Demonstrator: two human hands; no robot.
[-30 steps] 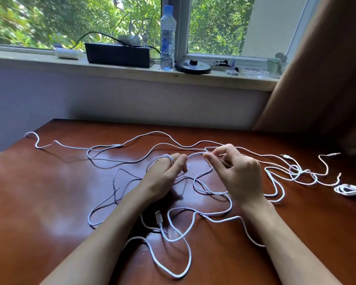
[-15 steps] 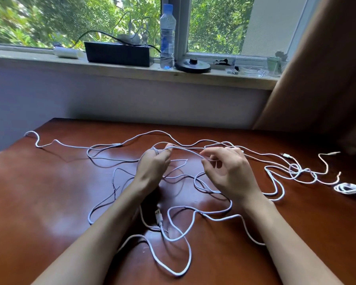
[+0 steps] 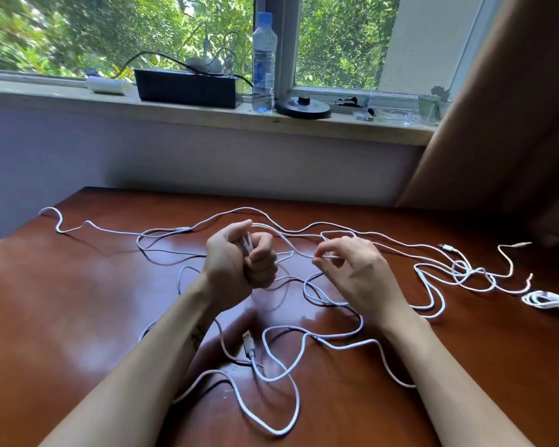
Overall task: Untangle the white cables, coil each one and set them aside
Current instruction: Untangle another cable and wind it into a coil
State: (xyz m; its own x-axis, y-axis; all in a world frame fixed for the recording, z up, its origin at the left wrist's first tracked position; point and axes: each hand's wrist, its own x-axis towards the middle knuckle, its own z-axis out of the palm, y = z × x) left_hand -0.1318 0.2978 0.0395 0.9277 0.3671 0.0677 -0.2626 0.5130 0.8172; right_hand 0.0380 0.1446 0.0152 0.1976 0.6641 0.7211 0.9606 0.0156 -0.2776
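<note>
- Fingers [image 3: 261, 265] of left hand [image 3: 231, 264] curl tight round bunched loops; right hand [image 3: 360, 274] pinches one strand betw thumb & forefinger, other fingers loose
- white cables [image 3: 273, 377] sprawl tangled across table [image 3: 78, 301]
- step: prob winding a coil; next: feed slack w/o tightening knots

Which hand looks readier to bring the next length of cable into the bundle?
Probably the right hand: it pinches the white cable that leads out of the left hand, and more slack lies just below it. The left hand is busy, its fist gripping the gathered part.
</note>
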